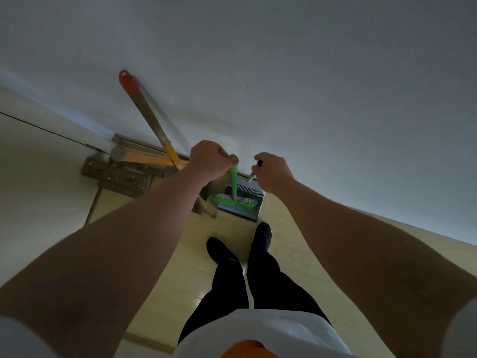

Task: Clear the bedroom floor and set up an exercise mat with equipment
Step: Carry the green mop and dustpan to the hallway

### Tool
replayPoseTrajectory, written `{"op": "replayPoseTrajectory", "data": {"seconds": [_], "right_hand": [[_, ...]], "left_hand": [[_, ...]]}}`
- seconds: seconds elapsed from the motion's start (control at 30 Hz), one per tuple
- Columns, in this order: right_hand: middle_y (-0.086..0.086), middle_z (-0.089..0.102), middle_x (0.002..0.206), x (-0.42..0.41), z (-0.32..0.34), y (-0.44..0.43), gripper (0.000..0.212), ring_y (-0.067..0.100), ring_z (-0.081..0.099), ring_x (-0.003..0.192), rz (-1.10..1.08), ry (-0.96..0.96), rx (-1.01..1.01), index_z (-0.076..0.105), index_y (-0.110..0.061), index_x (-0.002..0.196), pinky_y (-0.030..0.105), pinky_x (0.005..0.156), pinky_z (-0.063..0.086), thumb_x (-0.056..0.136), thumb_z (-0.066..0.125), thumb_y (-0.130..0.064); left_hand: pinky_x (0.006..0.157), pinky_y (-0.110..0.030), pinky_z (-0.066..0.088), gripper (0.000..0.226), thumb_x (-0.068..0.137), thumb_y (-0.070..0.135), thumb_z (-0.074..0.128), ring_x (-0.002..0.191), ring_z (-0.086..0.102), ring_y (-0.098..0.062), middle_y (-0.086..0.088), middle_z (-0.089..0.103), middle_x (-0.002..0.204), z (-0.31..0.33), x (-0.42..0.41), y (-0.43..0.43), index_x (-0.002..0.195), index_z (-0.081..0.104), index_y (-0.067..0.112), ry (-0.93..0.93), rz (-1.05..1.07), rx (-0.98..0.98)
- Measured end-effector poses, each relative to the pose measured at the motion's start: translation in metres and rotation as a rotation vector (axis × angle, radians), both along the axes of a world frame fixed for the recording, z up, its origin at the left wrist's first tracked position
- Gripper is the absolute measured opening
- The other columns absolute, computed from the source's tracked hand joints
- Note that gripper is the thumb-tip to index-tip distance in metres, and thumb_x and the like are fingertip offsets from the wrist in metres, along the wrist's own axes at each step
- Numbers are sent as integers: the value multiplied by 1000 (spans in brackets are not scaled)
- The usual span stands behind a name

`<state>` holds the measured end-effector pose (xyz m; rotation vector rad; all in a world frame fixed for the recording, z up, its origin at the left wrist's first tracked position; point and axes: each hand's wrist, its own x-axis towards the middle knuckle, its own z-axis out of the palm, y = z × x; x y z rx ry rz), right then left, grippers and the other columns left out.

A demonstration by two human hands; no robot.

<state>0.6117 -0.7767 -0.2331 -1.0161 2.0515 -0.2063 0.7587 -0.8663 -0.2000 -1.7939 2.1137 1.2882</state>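
**Green broom point(233, 177) and dustpan point(246, 213) gripped by the wall point(284, 73)**

Our left hand point(209, 161) has its fingers curled round the broom's top; our right hand point(275, 171) closes its fingers on the dustpan's handle. Both handles run almost straight down from our fists to the floor point(227, 228), with the brush head resting in the pan.

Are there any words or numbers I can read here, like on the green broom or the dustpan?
None: no words, numbers or signs can be read anywhere.
The broom, held by the left hand, shows no label.
The dustpan, its handle held by the right hand, shows no label either.
The red-capped pole is too blurred to tell.
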Motion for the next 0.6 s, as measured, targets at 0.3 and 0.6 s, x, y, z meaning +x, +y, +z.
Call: {"op": "replayPoseTrajectory", "data": {"seconds": [0.3, 0.6], "right_hand": [[4, 58, 142, -3, 4, 16, 46, 18, 61, 119, -316, -89, -101, 54, -23, 144, 15, 85, 49, 101, 45, -10], [9, 69, 119, 8, -10, -3, 26, 23, 66, 100, -378, -17, -112, 68, -14, 122, 26, 78, 51, 98, 57, -16]], "left_hand": [[85, -46, 59, 25, 89, 35, 71, 82, 74, -27, -12, 75, 81, 6, -5, -4, 78, 69, 12, 35, 10, 36], [86, -38, 56, 28, 91, 39, 67, 84, 72, -19, -4, 75, 84, -9, -1, -14, 91, 72, 12, 16, -128, -68]]}}
